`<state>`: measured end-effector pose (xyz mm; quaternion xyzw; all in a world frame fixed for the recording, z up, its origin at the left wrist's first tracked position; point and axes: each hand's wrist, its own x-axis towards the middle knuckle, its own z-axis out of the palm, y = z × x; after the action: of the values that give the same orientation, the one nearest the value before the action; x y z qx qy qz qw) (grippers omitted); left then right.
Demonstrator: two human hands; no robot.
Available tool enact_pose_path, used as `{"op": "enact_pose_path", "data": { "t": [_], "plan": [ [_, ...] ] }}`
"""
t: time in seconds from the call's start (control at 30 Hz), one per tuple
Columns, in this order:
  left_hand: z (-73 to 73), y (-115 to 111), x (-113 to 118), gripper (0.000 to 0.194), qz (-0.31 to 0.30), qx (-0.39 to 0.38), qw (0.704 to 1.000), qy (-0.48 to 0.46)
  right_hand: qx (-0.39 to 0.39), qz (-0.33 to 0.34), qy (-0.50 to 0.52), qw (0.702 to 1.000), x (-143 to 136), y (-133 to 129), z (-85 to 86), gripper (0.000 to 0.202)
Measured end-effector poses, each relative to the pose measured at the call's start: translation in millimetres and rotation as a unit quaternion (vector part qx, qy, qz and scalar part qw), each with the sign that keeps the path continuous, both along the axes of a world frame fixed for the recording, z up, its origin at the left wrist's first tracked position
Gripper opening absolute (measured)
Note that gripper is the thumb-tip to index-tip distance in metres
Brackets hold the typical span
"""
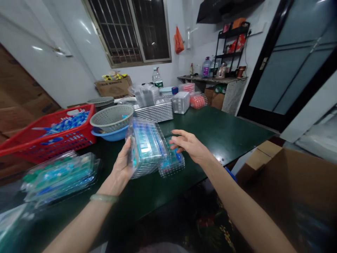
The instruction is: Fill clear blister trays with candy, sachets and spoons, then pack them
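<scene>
My left hand, with a pale green bangle at the wrist, grips the left side of a stack of clear plastic packs with blue and teal contents. The stack is tilted above the dark green table. Just right of it, my right hand has its fingers apart and holds nothing. Below and between the hands, another clear pack with blue contents lies on the table. More filled packs are piled at the left; motion blurs their edges.
A red basket of blue pieces stands at the left, beside a grey colander over a blue basin. Stacked clear trays sit at the back. An open cardboard box is at the right, below table height.
</scene>
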<state>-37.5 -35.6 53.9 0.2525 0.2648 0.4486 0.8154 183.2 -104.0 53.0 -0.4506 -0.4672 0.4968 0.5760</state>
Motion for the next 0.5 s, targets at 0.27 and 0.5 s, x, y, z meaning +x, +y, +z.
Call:
{"op": "enact_pose_path", "data": {
  "t": [0.27,0.5],
  "plan": [
    [-19.8,11,-61,0.029,0.016,-0.086,0.956,0.28,-0.028,-0.184,-0.153,0.97,21,3,-61.3,0.042],
    [-33.2,10,-16,0.036,0.043,-0.035,0.94,0.337,0.027,-0.177,-0.294,0.939,5,-1,-71.2,0.049]
  ]
}}
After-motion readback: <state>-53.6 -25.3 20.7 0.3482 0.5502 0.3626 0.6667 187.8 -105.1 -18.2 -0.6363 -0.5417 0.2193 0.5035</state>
